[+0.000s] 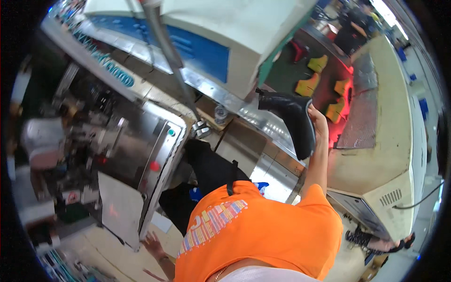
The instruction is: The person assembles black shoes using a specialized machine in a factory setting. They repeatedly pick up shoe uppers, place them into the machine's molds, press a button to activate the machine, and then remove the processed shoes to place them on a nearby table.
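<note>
Right hand (pixel 320 123) grips boot (pixel 293 117), near dark belt (pixel 325 83); yellow forms (pixel 307 85) and red glow (pixel 350 70) beyond. Left hand (pixel 153 245) spread near white panel (pixel 121 207); contact unclear. Blue-white machine (pixel 199 51) ahead of both.

Head cam, L one of a side-by-side pair, worn by the person & facing down over the orange shirt (pixel 263 230), which is v. close & fills the lower ctr. Black trousers (pixel 211 169) come just above it; the R hand (pixel 319 123) is a bit farther off, R of ctr. Wide fisheye: dark rim, bowed edges, e.g. the beige machine (pixel 376 162) at R. Upper R reaches distant bkgd, incl. a bright light strip (pixel 392 18).
</note>
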A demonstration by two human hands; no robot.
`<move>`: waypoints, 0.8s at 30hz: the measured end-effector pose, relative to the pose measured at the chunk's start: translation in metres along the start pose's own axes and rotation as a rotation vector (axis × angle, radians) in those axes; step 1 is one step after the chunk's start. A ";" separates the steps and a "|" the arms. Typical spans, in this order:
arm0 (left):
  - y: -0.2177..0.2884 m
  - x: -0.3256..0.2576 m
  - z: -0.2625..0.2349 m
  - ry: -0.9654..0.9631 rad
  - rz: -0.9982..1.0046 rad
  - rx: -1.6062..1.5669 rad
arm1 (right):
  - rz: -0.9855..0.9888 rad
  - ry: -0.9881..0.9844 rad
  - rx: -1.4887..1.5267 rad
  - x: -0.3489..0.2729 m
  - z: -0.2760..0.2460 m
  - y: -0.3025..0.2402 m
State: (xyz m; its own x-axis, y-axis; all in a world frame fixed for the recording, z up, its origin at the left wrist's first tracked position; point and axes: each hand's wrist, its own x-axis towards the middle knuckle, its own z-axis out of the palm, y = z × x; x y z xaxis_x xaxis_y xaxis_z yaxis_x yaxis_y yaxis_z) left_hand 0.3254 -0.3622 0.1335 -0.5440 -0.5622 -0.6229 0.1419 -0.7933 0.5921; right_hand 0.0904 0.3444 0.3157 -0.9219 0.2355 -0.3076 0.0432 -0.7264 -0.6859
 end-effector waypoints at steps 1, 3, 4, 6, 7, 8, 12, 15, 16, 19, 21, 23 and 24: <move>-0.002 -0.008 -0.018 -0.197 -0.200 0.057 | 0.066 -0.072 0.085 -0.009 0.021 0.006; -0.014 -0.035 0.012 -0.332 -0.609 0.299 | 0.183 -0.184 0.244 -0.033 0.061 0.026; -0.024 -0.053 0.032 -0.478 -0.690 0.362 | 0.113 -0.149 0.210 -0.036 0.075 0.045; -0.048 -0.093 0.132 -0.708 -0.527 0.636 | -0.034 -0.065 0.139 -0.034 0.103 0.077; -0.066 -0.082 0.158 -0.934 -0.582 0.638 | -0.052 -0.122 0.174 -0.037 0.126 0.093; -0.079 -0.126 0.249 -0.880 -0.404 1.047 | -0.096 -0.152 0.206 -0.039 0.142 0.113; -0.119 -0.133 0.351 -1.243 -0.550 0.232 | 0.209 -0.309 0.274 -0.059 0.221 0.163; -0.092 -0.121 0.373 -1.236 -0.535 -0.081 | 0.519 -0.734 0.328 -0.018 0.213 0.180; -0.075 -0.126 0.373 -1.050 -0.399 0.048 | 0.422 -0.793 0.263 0.007 0.200 0.197; -0.036 -0.118 0.351 -1.279 0.523 0.593 | 0.738 -1.299 0.329 -0.001 0.244 0.170; -0.017 -0.097 0.355 -1.014 0.268 0.653 | 0.502 -1.298 -0.118 0.003 0.268 0.173; -0.008 -0.100 0.366 -1.117 0.255 0.678 | 0.435 -1.406 -0.220 0.011 0.288 0.181; -0.001 -0.109 0.372 -1.262 0.312 0.674 | 0.453 -1.426 -0.195 0.011 0.293 0.179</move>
State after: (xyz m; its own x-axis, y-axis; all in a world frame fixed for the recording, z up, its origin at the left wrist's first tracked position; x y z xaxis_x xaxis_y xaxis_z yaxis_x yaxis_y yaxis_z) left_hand 0.0773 -0.2129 0.3907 -0.9623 0.1677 0.2141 0.1743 -0.2240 0.9589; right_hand -0.0247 0.0278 0.3833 -0.4024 -0.8682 0.2903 0.3611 -0.4420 -0.8212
